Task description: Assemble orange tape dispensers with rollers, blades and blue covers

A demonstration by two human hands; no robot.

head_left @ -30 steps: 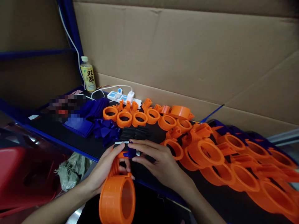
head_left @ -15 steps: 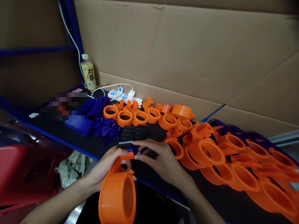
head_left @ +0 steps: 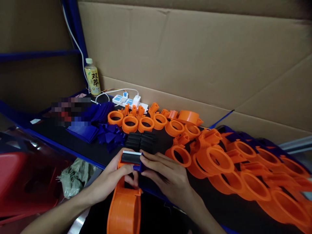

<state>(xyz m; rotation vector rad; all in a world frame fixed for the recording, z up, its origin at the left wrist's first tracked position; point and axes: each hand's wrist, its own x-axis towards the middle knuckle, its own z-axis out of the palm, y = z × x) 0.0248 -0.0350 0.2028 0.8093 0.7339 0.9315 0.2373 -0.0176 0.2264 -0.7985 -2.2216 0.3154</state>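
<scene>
My left hand (head_left: 110, 178) is closed around the neck of an orange tape dispenser (head_left: 125, 208), whose round drum hangs toward me at the bottom edge. The dispenser's head carries a black roller (head_left: 131, 158) and a white toothed blade (head_left: 132, 152). My right hand (head_left: 165, 174) presses thumb and fingers on a small blue part (head_left: 137, 168) at the side of that head. Both hands hover over the near edge of the black table (head_left: 97, 151).
Many orange dispenser bodies (head_left: 214, 159) cover the table's right side and a row (head_left: 130, 123) lies at the back. Black rollers (head_left: 141, 139) and blue pieces (head_left: 110, 136) sit behind my hands. A bottle (head_left: 92, 77), a power strip (head_left: 126, 101), a cardboard wall (head_left: 195, 55) and a red bin (head_left: 21, 182) stand around.
The dispenser has turned so its drum shows edge-on and its roller and blade face up. Both hands have stayed on it, shifted slightly lower.
</scene>
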